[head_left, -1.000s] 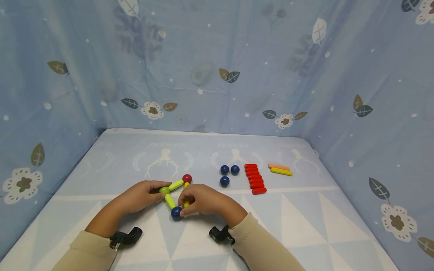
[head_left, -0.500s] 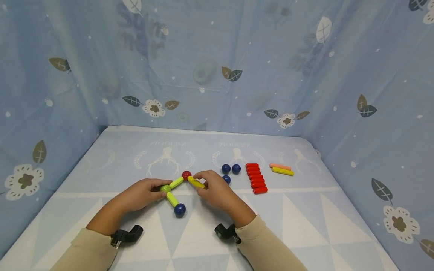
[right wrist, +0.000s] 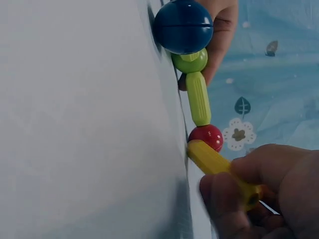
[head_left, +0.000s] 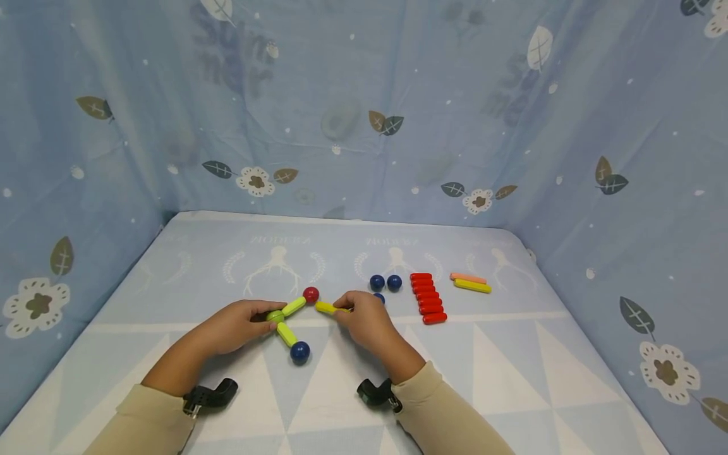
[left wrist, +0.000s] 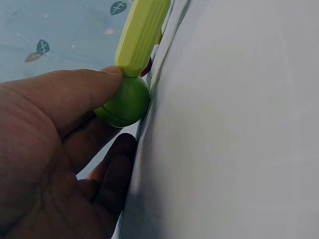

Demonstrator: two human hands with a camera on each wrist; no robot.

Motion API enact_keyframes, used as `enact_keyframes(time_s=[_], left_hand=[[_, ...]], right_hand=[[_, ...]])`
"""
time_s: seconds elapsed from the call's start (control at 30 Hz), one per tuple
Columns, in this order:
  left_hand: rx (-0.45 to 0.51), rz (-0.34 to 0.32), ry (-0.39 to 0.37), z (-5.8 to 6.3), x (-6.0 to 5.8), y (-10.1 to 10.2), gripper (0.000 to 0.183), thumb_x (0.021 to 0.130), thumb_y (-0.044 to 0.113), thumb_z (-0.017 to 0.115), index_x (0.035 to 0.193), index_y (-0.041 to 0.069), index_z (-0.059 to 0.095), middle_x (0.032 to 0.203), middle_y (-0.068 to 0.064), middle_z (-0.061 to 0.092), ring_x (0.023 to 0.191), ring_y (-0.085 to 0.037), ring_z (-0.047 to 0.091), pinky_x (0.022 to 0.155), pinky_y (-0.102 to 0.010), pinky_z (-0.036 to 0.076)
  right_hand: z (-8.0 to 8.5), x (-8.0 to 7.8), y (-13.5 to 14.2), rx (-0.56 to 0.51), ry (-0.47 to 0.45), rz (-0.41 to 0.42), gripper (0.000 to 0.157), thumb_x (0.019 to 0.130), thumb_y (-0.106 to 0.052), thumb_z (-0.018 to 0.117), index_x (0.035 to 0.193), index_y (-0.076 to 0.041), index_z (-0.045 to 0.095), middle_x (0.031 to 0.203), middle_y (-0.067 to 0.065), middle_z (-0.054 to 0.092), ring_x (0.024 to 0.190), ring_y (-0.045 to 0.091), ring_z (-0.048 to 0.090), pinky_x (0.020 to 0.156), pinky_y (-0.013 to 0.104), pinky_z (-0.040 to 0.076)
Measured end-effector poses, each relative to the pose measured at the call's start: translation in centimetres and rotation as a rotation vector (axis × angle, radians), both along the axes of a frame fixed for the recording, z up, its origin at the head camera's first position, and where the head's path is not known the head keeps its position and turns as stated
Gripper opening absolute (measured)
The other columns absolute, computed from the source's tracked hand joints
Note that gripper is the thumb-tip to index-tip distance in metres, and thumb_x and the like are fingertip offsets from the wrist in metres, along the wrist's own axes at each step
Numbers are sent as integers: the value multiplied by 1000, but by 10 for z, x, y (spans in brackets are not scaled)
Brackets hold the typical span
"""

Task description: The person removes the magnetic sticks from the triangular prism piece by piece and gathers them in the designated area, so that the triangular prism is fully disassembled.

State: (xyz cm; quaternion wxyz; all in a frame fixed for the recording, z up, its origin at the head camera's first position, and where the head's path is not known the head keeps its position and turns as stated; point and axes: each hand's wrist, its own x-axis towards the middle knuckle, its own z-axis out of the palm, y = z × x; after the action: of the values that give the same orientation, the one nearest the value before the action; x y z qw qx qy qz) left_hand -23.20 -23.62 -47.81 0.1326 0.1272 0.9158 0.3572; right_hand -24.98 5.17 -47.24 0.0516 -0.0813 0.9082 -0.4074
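Note:
My left hand (head_left: 236, 327) pinches a green ball (left wrist: 127, 102) between thumb and fingers. Two lime ribbed rods join that ball: one lime rod (head_left: 294, 306) leads to a red ball (head_left: 310, 295), the other lime rod (head_left: 287, 334) to a blue ball (head_left: 299, 352) nearer the front. Between thumb and fingers of my right hand (head_left: 366, 320) is a longer yellow rod (right wrist: 212, 160). The rod's far end lies just right of the red ball in the head view, a small gap showing, and overlaps that ball in the right wrist view.
Beyond my right hand sit several loose blue balls (head_left: 394, 282), one partly hidden by the hand. Right of them is a column of short red rods (head_left: 426, 297), then a pink rod (head_left: 468, 278) and another yellow rod (head_left: 473, 287). Patterned cloth (head_left: 364, 139) hangs around the table.
The yellow rod, earlier running between the red and blue balls, has swung right in my right hand and come slightly away from the red ball. My left hand has stayed on the green ball.

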Motion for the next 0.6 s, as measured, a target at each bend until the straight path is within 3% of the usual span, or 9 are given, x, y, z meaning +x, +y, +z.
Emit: enact_keyframes(time_s=[0.43, 0.6], left_hand=[[-31, 7, -8, 4, 1, 0, 50, 102, 37, 69, 150, 26, 60, 152, -13, 58, 145, -42, 46, 114, -67, 37], [-10, -1, -2, 1, 0, 3, 48, 102, 34, 69, 149, 27, 61, 152, -13, 57, 145, -41, 46, 114, -66, 37]], right_hand=[[-2, -7, 10, -86, -71, 40, 14, 96, -22, 74, 107, -30, 77, 109, -8, 69, 95, 18, 61, 81, 33, 56], [4, -9, 28, -196, -61, 6, 14, 97, -24, 73, 109, -31, 77, 114, -6, 69, 100, 21, 62, 84, 34, 57]])
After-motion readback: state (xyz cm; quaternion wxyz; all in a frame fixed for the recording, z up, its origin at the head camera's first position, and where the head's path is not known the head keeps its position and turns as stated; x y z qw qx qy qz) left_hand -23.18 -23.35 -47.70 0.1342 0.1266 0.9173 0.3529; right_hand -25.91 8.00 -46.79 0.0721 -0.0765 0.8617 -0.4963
